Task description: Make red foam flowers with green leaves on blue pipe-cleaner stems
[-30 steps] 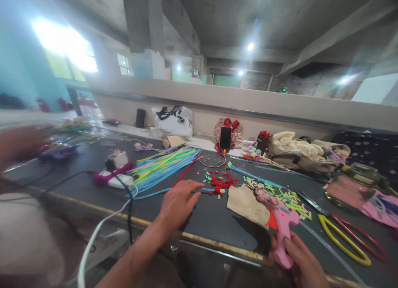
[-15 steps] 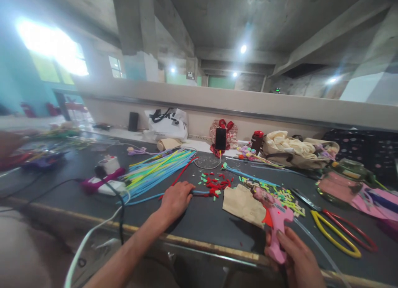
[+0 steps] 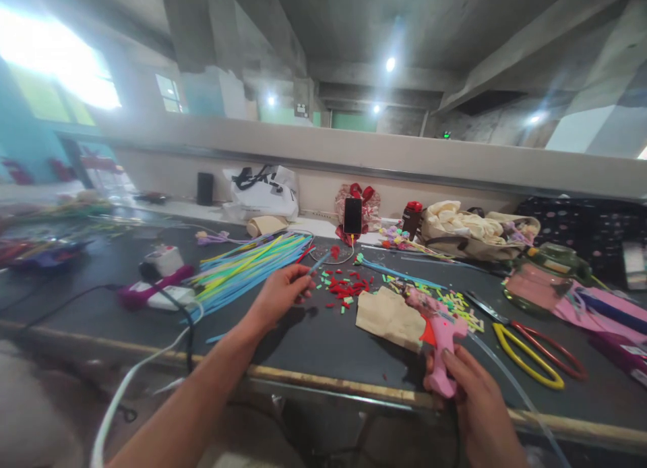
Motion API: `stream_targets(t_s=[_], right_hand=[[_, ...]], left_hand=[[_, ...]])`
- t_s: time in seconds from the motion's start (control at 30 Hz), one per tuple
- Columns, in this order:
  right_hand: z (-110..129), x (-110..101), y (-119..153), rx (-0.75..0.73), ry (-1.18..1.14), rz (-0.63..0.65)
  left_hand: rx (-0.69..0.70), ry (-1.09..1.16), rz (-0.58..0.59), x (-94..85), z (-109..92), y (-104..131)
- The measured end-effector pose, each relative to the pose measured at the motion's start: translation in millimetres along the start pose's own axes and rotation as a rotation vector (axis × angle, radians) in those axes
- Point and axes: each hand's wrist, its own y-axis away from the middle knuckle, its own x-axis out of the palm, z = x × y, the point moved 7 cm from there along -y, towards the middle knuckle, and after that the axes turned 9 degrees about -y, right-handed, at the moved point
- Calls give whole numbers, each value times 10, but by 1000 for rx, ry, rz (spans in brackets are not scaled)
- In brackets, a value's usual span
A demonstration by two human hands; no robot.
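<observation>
My left hand (image 3: pixel 286 289) pinches a blue stem (image 3: pixel 320 260) with a small red tip, raised above the dark table. Just right of it lie small red pieces (image 3: pixel 348 286) among green bits. My right hand (image 3: pixel 462 380) is wrapped round the handle of a pink glue gun (image 3: pixel 442 340), its nozzle pointing up and left over a brown paper piece (image 3: pixel 387 316). To the left of my left hand lies a bundle of blue, yellow and green stems (image 3: pixel 247 272).
Scissors (image 3: pixel 530 350) with red and yellow handles lie right of the glue gun. A power strip (image 3: pixel 162 293) with cables sits at left. Behind stand a phone (image 3: pixel 352 216), a white bag (image 3: pixel 265 193), a dark bottle (image 3: pixel 412 222) and a green jar (image 3: pixel 550 276).
My left hand has lifted off the table with the blue stem, whose red tip now points up and away. My right hand still holds the glue gun. The view has shifted slightly.
</observation>
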Motion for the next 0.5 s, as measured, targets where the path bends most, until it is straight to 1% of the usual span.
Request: stream_targets(t_s=[0.1, 0.23, 0.4, 0.5], right_hand=[[45, -64, -33, -2, 1, -38], [165, -86, -42, -73, 38, -38], [231, -137, -9, -111, 59, -69], [252, -140, 5, -135, 55, -59]], left_hand=[[-60, 225, -4, -23, -74, 29], [-126, 428, -1, -20, -141, 140], [-167, 587, 45, 28, -231, 294], [-178, 750, 103, 75, -360, 350]])
